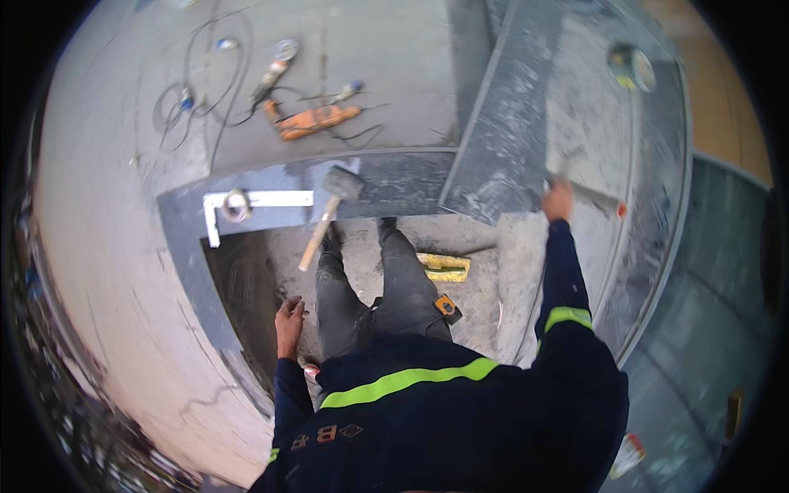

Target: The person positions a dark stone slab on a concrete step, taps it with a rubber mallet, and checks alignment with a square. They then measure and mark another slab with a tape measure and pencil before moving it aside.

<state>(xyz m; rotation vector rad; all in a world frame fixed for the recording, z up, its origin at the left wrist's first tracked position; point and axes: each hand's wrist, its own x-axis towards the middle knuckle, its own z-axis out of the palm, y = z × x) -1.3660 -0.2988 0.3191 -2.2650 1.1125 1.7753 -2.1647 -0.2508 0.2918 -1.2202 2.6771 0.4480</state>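
1. Two bare hands are at work in this pit, and the left hand [290, 322] hangs nearest the body, fingers loosely curled, seemingly around nothing. I'd keep it free, ready to share any load.
2. Just ahead of the legs, a yellow flat-sided thing with a green stripe [444, 267] lies on the rough grey floor [477, 316]. Footing seems the first concern: step clear of it before leaning.
3. Farther up, a black-headed mallet with a pale wooden handle [329, 210] rests on a dark grey polished stone strip [403, 177], its handle jutting over the edge. A knee could easily knock it.
4. Out to the side, the right hand [559, 201] is closed at the near corner of a long, dark, dust-smeared stone slab [509, 123], which lies slantwise with one end across the strip. Whether it grips that corner or the dark, narrow thing with an orange end [600, 199] beside it, I cannot tell. Handling here calls for fingers clear of the underside and slow, even pressure, since a corner may chip.
5. Farthest off, an orange power drill [308, 123] lies with its cable, best left well away from the slab.
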